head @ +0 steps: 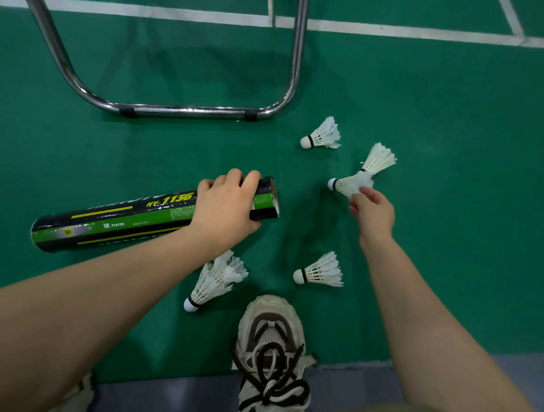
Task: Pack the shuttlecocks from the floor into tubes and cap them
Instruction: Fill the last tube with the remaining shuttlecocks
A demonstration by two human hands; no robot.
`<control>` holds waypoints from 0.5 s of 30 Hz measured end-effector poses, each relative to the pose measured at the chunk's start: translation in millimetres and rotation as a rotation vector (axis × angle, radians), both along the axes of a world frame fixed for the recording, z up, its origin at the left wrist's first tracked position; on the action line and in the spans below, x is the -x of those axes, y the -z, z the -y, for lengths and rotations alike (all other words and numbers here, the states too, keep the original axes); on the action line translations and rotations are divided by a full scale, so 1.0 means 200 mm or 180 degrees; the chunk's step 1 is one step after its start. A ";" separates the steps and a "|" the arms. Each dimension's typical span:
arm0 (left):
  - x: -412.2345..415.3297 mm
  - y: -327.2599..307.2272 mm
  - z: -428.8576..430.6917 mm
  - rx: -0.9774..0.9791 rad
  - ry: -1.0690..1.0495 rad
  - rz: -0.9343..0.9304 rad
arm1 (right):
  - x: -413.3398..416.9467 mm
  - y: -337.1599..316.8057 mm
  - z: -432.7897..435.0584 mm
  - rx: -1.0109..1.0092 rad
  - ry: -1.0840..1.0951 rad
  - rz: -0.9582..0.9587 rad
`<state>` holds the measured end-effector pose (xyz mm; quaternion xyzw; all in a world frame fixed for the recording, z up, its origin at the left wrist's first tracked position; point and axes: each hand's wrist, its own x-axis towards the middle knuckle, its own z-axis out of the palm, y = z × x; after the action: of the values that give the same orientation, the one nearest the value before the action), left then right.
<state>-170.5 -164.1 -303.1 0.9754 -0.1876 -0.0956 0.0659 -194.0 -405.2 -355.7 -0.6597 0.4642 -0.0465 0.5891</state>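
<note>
**Green court: one hand on the tube, one on a shuttlecock**

Green court floor [452, 119] lies under both hands. The left hand [226, 209] is clenched over the black-and-green tube [125, 222], fingers curled across its top and thumb under its near side, gripping close to the open mouth. That mouth sticks out just past the knuckles and points toward the right hand. The rest of the tube runs away to the left of the hand, lying on the floor.

The right hand [373, 214] is nearly closed, its fingertips [364, 191] pinching the feather skirt of the pinched shuttlecock [347, 185]. The cork of that one points toward the tube mouth, with bare floor between them. Whether it rests on the floor or is lifted, I cannot tell. A second shuttlecock [380, 160] sits just beyond the fingertips, its cork end against the first one's feathers.

Beyond the right hand and a little toward the left hand lies the far shuttlecock [324, 136]. Beside the right wrist, on its inner side, lies the near shuttlecock [321, 270]. Under the left wrist lies a stacked pair [214, 281], feathers toward the hand.

A laced shoe [271, 335] stands between the two forearms. A metal frame [187, 111] crosses the floor beyond the left hand, with a white line [394, 28] further off.
</note>
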 end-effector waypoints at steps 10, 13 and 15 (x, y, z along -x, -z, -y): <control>0.00 0.04 -0.02 -0.0107 -0.0075 -0.0102 | 0.01 -0.30 -0.20 -0.1489 -0.0718 0.0836; 0.01 0.04 -0.02 -0.0091 -0.0112 -0.0081 | 0.03 -0.36 -0.31 -0.1939 -0.1082 0.0780; 0.01 0.04 -0.03 -0.0068 -0.0156 -0.0042 | 0.05 -0.35 -0.40 -0.1969 -0.1467 0.0544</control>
<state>-173.5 -158.9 -310.6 0.9797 -0.1622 -0.1024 0.0590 -203.2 -324.7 -286.4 -0.5317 0.2453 0.1743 0.7916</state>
